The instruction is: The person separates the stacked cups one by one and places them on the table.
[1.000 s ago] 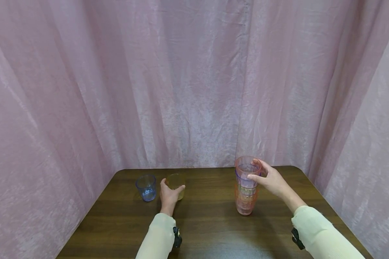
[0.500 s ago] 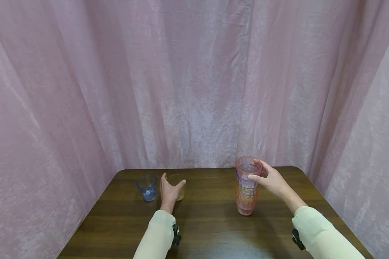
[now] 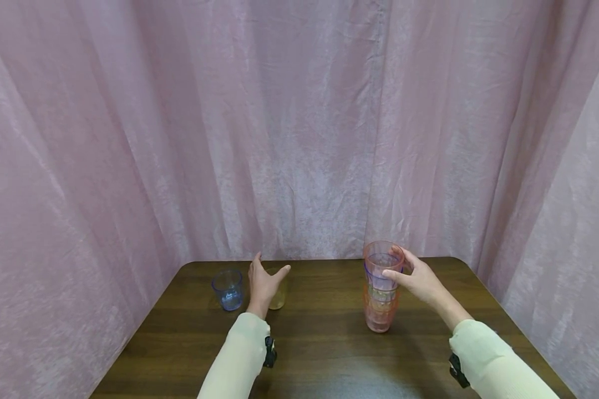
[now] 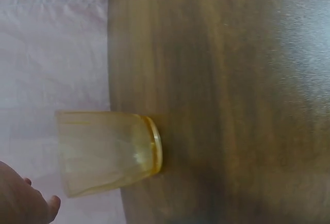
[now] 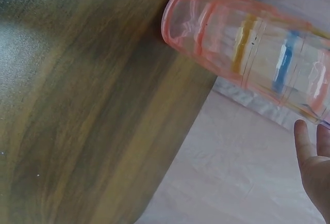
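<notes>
A tall cup stack [image 3: 380,293] is standing on the brown table [image 3: 324,349], pink at its base and pink again at its top rim, with yellow, blue and purple bands showing between. The right hand [image 3: 419,281] is gripping the stack's upper part from its right side, thumb lying along the near wall and fingers curling round behind, probably because so slim a nested column is needing a steadying hold up high. Well to the left of the stack, the yellow cup [image 4: 105,154] is standing mouth-up, and the left hand [image 3: 262,287] is hovering beside it, thumb and fingers spreading wide apart; in the left wrist view the visible fingertips are lying clear of its wall, so nothing seems to be getting pinched there. That spread is looking wide enough to fit round the cup's body. Farther left of the stack, past the yellow cup, the blue cup [image 3: 228,291] is also standing mouth-up; the gap between these two is perhaps leaving room for a hand. Behind the stack, a pink curtain [image 3: 299,138] is hanging. No brand, label or lettering is showing on any cup, only a dark speck on the stack that is being too small to read.
</notes>
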Demonstrator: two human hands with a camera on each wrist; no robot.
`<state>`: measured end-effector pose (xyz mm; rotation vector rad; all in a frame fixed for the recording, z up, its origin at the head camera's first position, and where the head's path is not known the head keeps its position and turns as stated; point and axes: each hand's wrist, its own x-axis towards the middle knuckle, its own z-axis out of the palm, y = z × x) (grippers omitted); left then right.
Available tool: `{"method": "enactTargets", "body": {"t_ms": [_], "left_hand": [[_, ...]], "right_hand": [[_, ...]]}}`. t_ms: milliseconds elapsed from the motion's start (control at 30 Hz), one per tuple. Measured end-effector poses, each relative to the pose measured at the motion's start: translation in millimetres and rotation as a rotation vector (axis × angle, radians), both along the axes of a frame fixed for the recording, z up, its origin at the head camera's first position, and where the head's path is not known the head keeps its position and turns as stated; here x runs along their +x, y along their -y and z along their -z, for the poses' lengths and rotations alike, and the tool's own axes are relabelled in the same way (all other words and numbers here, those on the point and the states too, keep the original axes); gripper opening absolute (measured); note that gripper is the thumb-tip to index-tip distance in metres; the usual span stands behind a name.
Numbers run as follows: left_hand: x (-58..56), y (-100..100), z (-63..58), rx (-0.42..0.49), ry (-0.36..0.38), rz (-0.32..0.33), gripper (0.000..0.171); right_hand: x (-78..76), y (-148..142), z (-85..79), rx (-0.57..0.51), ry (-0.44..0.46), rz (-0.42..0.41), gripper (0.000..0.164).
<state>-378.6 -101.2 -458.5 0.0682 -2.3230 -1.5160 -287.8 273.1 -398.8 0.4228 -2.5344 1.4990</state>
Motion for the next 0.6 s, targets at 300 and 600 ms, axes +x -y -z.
{"method": "enactTargets", "body": {"t_ms": [300, 600], "left_hand": [[-4.0, -13.2, -23.9, -0.018, -0.052, 0.102, 0.1], [-4.9, -36.8, -48.0, 0.009, -0.124, 0.189, 0.093]], "right_hand": [[0.2, 1.6, 7.6, 0.01, 0.02, 0.022, 0.08], [0.9, 2.8, 11.6, 0.007, 0.028, 0.052, 0.08]]}}
